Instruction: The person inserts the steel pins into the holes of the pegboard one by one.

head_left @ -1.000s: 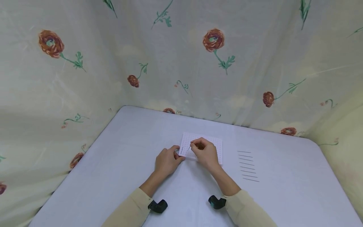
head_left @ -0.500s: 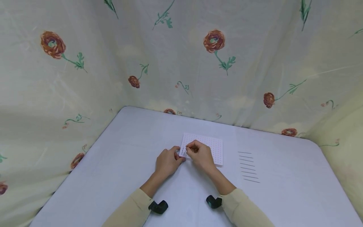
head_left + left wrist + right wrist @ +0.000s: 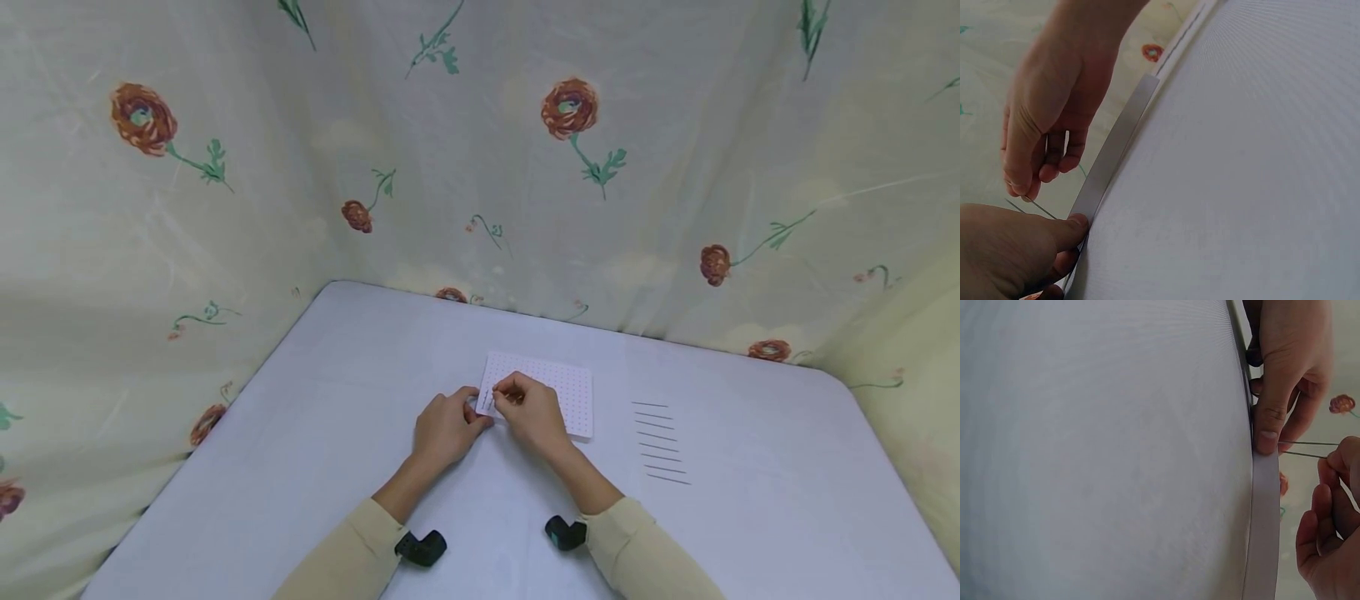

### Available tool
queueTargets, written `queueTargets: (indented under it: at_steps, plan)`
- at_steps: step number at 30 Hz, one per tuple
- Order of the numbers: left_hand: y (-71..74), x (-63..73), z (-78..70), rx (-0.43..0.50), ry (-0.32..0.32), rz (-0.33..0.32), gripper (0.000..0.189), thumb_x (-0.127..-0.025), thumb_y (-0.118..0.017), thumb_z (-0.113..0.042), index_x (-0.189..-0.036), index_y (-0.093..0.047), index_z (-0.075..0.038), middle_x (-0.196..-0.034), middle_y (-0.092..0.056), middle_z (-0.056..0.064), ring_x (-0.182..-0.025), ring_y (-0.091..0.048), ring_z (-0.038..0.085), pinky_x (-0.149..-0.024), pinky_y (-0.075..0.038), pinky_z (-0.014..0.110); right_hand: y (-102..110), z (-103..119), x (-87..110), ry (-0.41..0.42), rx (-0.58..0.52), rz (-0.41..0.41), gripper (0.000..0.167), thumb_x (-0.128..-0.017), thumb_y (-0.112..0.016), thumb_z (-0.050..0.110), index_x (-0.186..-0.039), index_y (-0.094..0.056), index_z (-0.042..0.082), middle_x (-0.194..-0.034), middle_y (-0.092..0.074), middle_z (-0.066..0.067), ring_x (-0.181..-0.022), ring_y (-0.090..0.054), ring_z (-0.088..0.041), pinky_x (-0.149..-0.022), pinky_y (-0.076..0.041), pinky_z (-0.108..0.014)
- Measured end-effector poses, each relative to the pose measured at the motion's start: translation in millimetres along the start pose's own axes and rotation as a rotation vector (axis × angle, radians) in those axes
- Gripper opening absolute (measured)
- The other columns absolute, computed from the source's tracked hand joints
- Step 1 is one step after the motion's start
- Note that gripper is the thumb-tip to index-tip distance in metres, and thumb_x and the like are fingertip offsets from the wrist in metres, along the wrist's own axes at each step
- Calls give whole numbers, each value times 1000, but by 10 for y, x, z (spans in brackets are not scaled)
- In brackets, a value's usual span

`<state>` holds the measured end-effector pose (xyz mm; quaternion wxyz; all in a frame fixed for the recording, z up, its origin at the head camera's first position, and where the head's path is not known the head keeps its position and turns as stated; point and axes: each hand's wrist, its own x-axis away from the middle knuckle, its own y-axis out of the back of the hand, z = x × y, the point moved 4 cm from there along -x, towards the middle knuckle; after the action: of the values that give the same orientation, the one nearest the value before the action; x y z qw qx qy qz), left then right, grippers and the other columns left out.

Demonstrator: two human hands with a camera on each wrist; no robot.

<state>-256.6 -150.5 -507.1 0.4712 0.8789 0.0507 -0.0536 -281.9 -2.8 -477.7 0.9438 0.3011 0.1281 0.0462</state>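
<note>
Right hand has shifted a bit left over the board compared with a second ago, and the held pin now sits closer to the board's left edge. Board, left hand and loose pins look about the same as then.

Right hand's grip: thumb and fingertip together, clamped on the held pin above the left part of the board. Wrist views lose the pin's lower end, so can't tell if it's in a hole. Other pin stands just beside it, on the left-hand side. Left hand has its grip clamped on the board's near left corner, thumb along the near side.

Board is white, dotted with rows of small marks, lying near the middle of the bench. Loose pins lie right of it, apart from it, roughly parallel in a column. Black wrist cams sit by beige sleeves. Flowered cloth hangs behind the bench.
</note>
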Motion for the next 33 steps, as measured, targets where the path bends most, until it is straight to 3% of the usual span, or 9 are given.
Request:
queueTargets:
  at_steps: [15,33]
  plan:
    - [15,28,-15,5,-33,-25,46,-86,-82,-36,-124,-70,-13,-67,-59,-10,-66,-47,8,-57,-34,24,-15,-12,21,-22,4,67,6,-89,-72,9,-91,-76,13,-87,-76,-3,-78,-64,-11,-70,-49,-24]
    - [2,13,3,-3,-15,-10,50,-87,-81,-36,-128,-68,-11,-67,-59,-10,-66,-47,8,-57,-35,23,7,5,34,-52,48,77,8,-95,-72,12,-100,-77,12,-93,-77,-3,-83,-67,-15,-75,-52,-30]
